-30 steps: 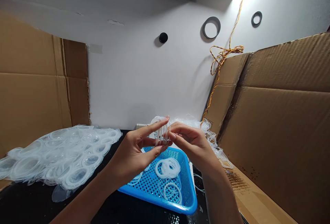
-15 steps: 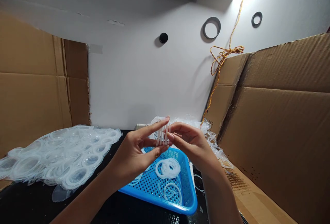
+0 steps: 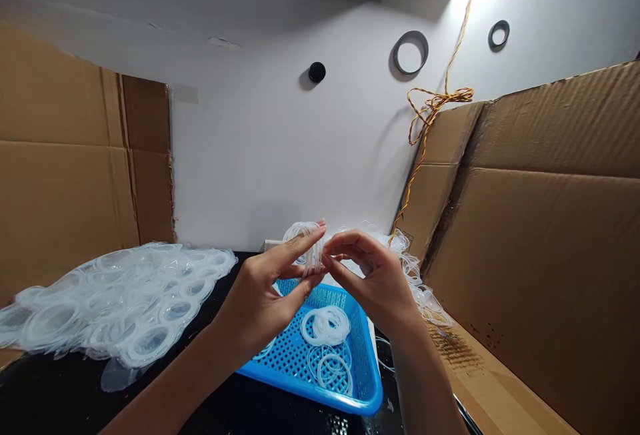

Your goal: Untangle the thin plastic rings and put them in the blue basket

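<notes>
At six o'clock, the left hand (image 3: 267, 281) holds pale rings (image 3: 314, 258) across parted fingers; the right hand's (image 3: 373, 275) fingertips have just closed at their edge, on what is unclear. The strands now sit closer together, suggesting handling continues, above the blue basket (image 3: 371, 398); beyond, toward eight, spreads a ring pile (image 3: 120, 301).

orange cord (image 3: 454, 96) beside brown cardboard (image 3: 550, 241), black disc (image 3: 317, 73) and grey ring (image 3: 425, 55) on white wall (image 3: 280, 141)

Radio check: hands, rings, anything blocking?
Left hand holding translucent rings. Right hand fingertips at their edge, pinch unclear. Blue basket beneath; nothing visibly blocking.
</notes>
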`<state>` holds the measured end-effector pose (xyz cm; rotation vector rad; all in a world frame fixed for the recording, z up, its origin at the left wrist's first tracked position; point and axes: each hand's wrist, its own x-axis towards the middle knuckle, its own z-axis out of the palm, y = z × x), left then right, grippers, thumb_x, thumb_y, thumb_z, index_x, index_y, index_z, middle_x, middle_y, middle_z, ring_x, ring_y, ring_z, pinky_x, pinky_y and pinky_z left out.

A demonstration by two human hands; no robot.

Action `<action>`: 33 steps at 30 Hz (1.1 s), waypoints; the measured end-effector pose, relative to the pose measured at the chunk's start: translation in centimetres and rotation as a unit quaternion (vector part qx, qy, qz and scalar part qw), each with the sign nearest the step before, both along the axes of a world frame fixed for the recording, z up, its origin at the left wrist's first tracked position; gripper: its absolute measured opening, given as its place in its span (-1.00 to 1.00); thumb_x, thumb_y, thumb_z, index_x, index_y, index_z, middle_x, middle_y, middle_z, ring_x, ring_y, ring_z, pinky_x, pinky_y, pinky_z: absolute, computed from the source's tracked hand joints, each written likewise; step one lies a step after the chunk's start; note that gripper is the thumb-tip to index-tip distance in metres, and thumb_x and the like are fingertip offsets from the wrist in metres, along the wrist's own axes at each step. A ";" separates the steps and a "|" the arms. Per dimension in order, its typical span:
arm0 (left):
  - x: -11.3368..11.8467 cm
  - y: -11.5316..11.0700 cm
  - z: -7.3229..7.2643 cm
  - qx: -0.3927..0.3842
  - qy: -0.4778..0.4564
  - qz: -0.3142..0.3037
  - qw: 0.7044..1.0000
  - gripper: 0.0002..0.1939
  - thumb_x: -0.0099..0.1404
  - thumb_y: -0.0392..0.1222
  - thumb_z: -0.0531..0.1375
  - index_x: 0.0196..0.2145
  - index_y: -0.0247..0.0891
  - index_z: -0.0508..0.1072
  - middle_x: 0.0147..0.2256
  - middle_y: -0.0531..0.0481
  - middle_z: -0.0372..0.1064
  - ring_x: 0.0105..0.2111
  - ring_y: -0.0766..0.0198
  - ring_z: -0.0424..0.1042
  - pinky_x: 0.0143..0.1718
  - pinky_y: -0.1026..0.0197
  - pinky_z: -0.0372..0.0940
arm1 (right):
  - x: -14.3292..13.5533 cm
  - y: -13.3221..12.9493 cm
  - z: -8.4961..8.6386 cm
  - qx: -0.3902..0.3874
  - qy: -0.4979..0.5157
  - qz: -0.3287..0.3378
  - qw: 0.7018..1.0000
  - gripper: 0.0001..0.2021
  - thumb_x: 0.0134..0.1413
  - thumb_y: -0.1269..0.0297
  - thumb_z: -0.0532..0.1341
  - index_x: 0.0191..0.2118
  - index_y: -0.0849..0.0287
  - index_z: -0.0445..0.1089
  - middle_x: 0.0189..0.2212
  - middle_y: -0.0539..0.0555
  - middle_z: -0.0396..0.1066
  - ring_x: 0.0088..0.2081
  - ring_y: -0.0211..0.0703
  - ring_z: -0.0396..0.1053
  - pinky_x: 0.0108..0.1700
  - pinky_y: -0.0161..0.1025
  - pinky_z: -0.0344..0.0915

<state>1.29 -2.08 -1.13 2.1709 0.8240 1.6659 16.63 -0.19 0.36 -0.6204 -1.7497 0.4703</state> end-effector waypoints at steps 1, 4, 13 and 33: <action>0.0 0.0 0.0 0.001 0.002 0.001 1.000 -0.49 0.17 -0.32 0.22 0.09 -0.20 0.30 0.09 -0.01 0.27 -0.25 0.27 0.52 -0.16 0.32 0.45 | 0.0 0.0 0.0 0.000 0.005 0.000 1.000 -0.94 -0.05 0.38 0.24 -0.38 0.14 0.35 -0.42 -0.04 0.41 -0.36 -0.31 0.39 -0.26 -0.31 0.38; 0.0 0.0 0.0 0.005 0.005 0.004 1.000 -0.49 0.17 -0.31 0.22 0.09 -0.21 0.29 0.09 -0.02 0.27 -0.28 0.27 0.52 -0.20 0.31 0.47 | 0.0 0.0 0.0 0.002 0.005 0.004 1.000 -0.95 -0.05 0.39 0.23 -0.40 0.14 0.35 -0.43 -0.04 0.41 -0.37 -0.31 0.39 -0.27 -0.31 0.38; 0.0 0.2 -0.1 -0.004 -0.008 -0.004 1.000 -0.49 0.17 -0.29 0.23 0.09 -0.14 0.29 0.09 0.02 0.28 -0.23 0.26 0.51 -0.17 0.30 0.45 | 0.3 0.0 0.1 0.008 -0.029 0.019 0.999 -0.87 0.09 0.29 0.16 -0.38 0.17 0.43 -0.44 0.02 0.42 -0.36 -0.26 0.37 -0.28 -0.23 0.32; 0.1 2.4 0.4 -0.334 -0.348 -0.331 0.811 -0.73 -0.01 -0.31 0.35 -0.29 -0.12 0.57 -0.20 0.11 0.51 -0.38 0.48 0.47 -0.27 0.49 0.34 | 1.2 2.2 0.4 -0.168 0.095 0.222 0.956 -0.89 -0.07 0.24 0.29 -0.53 0.11 0.46 -0.32 0.00 0.37 -0.27 -0.27 0.35 -0.23 -0.30 0.28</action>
